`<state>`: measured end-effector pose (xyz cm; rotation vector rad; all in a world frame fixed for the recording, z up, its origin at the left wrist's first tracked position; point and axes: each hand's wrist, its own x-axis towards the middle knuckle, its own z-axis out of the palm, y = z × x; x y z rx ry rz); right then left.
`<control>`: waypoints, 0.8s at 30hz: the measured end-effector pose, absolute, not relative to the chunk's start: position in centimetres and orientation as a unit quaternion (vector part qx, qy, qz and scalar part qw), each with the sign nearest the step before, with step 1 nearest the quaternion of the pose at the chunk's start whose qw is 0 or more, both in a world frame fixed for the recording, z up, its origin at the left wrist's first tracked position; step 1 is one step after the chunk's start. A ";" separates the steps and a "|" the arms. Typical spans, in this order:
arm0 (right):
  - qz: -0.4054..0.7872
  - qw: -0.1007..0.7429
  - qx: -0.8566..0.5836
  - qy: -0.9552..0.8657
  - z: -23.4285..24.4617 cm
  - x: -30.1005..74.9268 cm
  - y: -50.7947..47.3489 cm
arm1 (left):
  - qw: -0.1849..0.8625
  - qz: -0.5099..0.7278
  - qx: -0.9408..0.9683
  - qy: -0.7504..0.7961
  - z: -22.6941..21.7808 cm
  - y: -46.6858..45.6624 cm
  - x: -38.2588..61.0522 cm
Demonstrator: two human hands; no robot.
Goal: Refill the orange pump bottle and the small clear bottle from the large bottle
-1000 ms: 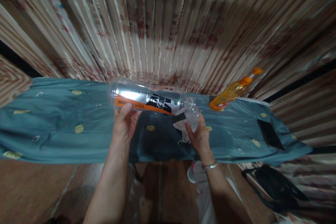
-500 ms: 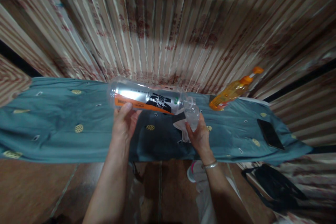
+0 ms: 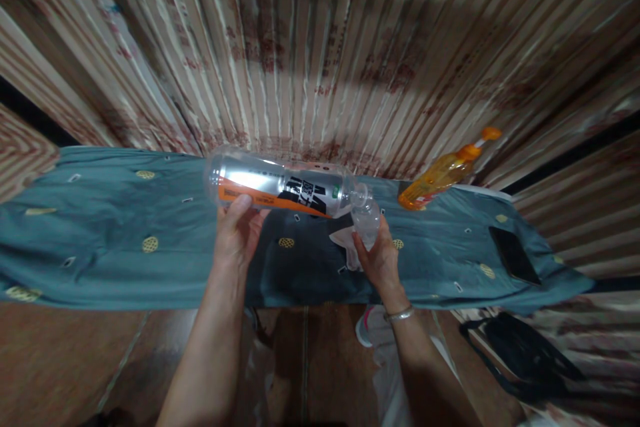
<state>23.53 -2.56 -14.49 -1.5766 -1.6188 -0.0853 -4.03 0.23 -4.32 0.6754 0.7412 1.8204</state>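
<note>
A large clear plastic bottle (image 3: pixel 273 181) with a silver, orange and black label lies nearly level in the air, its neck toward the right. My left hand (image 3: pixel 239 233) is closed around its underside near the base, thumb on the label. In my right hand (image 3: pixel 379 257) is a small clear plastic bottle (image 3: pixel 367 220), tilted, gripped between thumb and fingers. The large bottle's mouth meets the top of the small one; whether liquid passes between them I cannot tell. Just left of my right hand, a white item (image 3: pixel 345 247), partly hidden, rests on the cloth.
A green patterned cloth (image 3: pixel 110 240) covers the narrow table. To the right stand an orange pump bottle (image 3: pixel 437 177) and a flat black phone (image 3: pixel 515 255). Pleated curtains (image 3: pixel 310 47) hang behind. A black bag (image 3: pixel 530 350) is at the lower right.
</note>
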 end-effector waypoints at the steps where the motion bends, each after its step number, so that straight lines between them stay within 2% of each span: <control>1: -0.034 0.425 -0.631 -0.648 -14.5 23.6 -2.6 | 0.506 0.755 0.281 0.308 -4.3 0.2 -4.1; 24: -0.041 0.421 -0.630 -0.652 -14.7 23.6 -2.6 | 0.510 0.760 0.272 0.296 -4.3 0.5 -3.9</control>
